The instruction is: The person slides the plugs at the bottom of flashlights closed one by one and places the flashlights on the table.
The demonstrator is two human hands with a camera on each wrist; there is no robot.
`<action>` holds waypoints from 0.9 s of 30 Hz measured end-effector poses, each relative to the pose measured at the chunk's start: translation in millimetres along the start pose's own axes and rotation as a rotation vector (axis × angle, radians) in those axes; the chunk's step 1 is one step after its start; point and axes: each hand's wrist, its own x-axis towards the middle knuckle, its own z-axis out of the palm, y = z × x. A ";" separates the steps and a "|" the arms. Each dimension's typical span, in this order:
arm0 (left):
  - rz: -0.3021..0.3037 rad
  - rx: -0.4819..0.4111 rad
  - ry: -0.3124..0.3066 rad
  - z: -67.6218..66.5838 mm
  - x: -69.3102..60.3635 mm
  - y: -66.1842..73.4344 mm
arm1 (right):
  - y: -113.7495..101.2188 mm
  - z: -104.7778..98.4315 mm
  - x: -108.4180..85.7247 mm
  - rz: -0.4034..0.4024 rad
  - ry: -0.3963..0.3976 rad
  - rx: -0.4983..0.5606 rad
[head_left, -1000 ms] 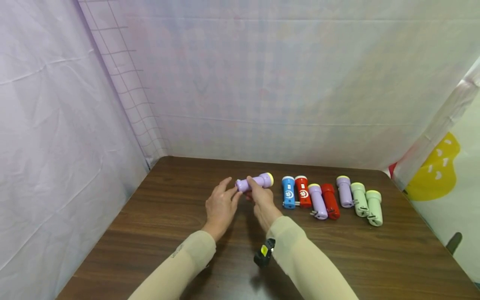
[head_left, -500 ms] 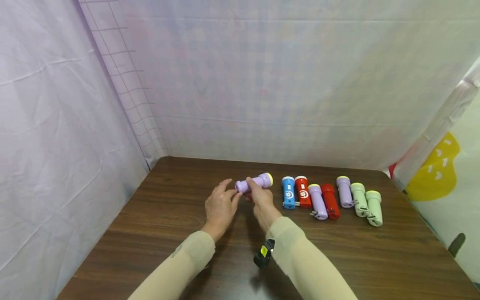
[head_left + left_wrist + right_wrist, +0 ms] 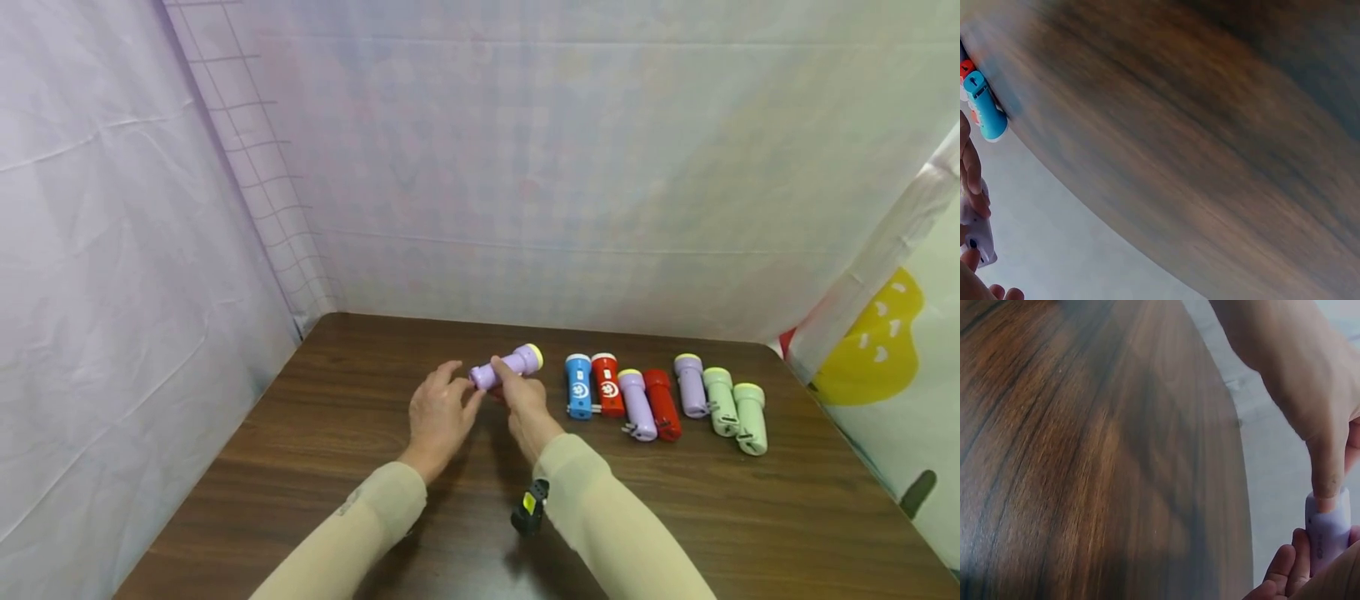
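Observation:
A purple flashlight (image 3: 517, 362) with a yellow rim is held above the table's middle, its lens end pointing right and away. My right hand (image 3: 527, 410) grips its body, thumb on top and fingers beneath. My left hand (image 3: 441, 417) touches the tail end with thumb and fingertips. In the left wrist view, the purple flashlight (image 3: 980, 236) shows at the left edge between fingers. In the right wrist view, a left fingertip presses the end of the purple flashlight (image 3: 1329, 534), while right-hand fingers (image 3: 1285, 565) wrap its sides.
On the right of the brown table (image 3: 315, 400) lie several flashlights: a blue one (image 3: 579, 400), two red, two purple and two green (image 3: 751, 421), some with metal prongs out. A white cloth wall (image 3: 525, 167) stands behind the table. A black wrist device (image 3: 529, 508) hangs by the right sleeve.
The purple flashlight has tilted slightly, its lens end a little further left. Both hands keep nearly the same place, and the head view has shifted slightly.

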 end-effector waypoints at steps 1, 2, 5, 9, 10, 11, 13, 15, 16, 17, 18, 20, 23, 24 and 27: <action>0.002 0.004 -0.001 0.0 0.1 -0.5 | 0.5 -0.6 0.3 -0.005 -0.002 -0.003; 0.002 0.003 -0.004 -0.1 0.4 -0.8 | 1.2 -1.3 0.6 -0.012 -0.005 -0.006; 0.003 0.002 0.003 -0.9 1.3 -2.2 | 3.1 -3.6 2.0 -0.019 -0.011 -0.017; 0.001 -0.008 0.017 -3.3 3.7 -4.3 | 5.0 -6.2 3.3 -0.022 -0.026 -0.040; 0.000 -0.008 0.019 -3.8 4.5 -5.1 | 5.2 -6.8 3.3 -0.023 -0.031 -0.052; -0.002 -0.009 0.020 -4.4 5.2 -5.8 | 5.4 -7.3 3.4 -0.022 -0.037 -0.068; -0.005 -0.007 0.020 -6.2 6.7 -7.8 | 5.5 -7.5 3.3 -0.025 -0.050 -0.102; -0.006 0.000 0.022 -7.8 8.3 -10.7 | 6.1 -7.1 3.5 -0.033 -0.067 -0.134; -0.007 0.004 0.020 -8.8 9.0 -12.1 | 6.3 -6.8 3.3 -0.037 -0.073 -0.153; -0.009 0.009 0.018 -9.9 9.6 -13.6 | 6.9 -6.6 3.4 -0.047 -0.080 -0.170; -0.010 0.014 0.019 -11.3 10.1 -15.2 | 7.3 -6.3 3.4 -0.057 -0.092 -0.186; -0.016 0.026 0.014 -14.0 11.1 -18.5 | 8.5 -6.5 3.8 -0.072 -0.108 -0.234; -0.040 0.049 -0.014 -18.1 12.3 -23.6 | 9.9 -7.4 4.4 -0.088 -0.124 -0.319; -0.055 0.060 -0.033 -19.5 13.0 -25.1 | 10.3 -7.7 4.6 -0.088 -0.125 -0.355; -0.122 0.101 -0.131 -23.7 16.0 -29.0 | 12.8 -8.5 5.5 -0.094 -0.140 -0.455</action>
